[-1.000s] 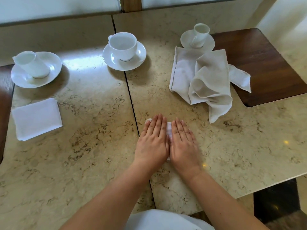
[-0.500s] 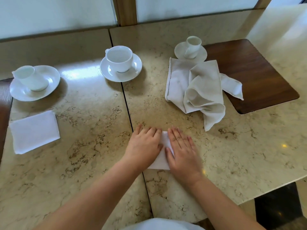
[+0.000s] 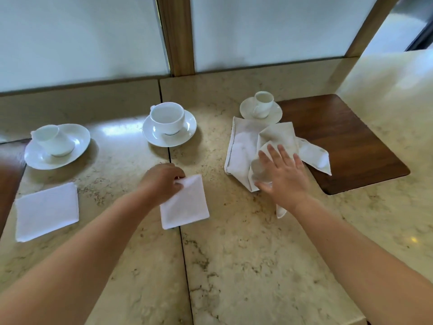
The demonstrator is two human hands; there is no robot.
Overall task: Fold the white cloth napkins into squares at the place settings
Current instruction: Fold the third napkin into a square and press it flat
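A small folded napkin (image 3: 185,202), a white square, lies on the marble table (image 3: 246,266) straddling the dark seam between its two slabs, just in front of the middle cup (image 3: 167,117) and its saucer (image 3: 169,131). The left hand (image 3: 161,181) pinches the far corner of this square, fingers curled around the cloth edge. To the right of the square, near it but apart, lies a loose, crumpled napkin (image 3: 243,146), partly spread and partly bunched, with one end trailing onto a dark wooden board (image 3: 351,146) set into the tabletop. The right hand (image 3: 283,177) is spread wide with straight fingers and lies over the bunched part of that cloth; whether it actually presses the fabric cannot be told. Just behind the crumpled cloth stands a small cup (image 3: 263,104) on a small saucer (image 3: 260,111). To the left of the central square, well apart, a second folded napkin (image 3: 46,211) lies flat, and behind it a third cup (image 3: 52,140) sits tilted on a plate (image 3: 77,141).
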